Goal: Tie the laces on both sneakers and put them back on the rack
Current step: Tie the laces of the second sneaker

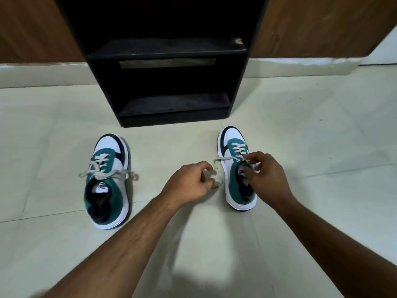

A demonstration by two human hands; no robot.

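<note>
Two teal, white and black sneakers stand on the tiled floor, toes pointing at a black rack [167,54]. The left sneaker [108,181] has grey laces lying loose across its tongue and out to both sides. Over the right sneaker [235,168], my right hand [265,175] pinches a lace end at the tongue. My left hand [191,181] is just left of that shoe, its fingers curled around the other lace end [222,159], which stretches from the eyelets. Part of this lace is blurred.
The black rack has two open shelves, and its base [174,120] stands just beyond the shoes' toes. Brown wooden panels [32,29] flank it along the wall. Pale floor tiles [322,136] stretch to either side.
</note>
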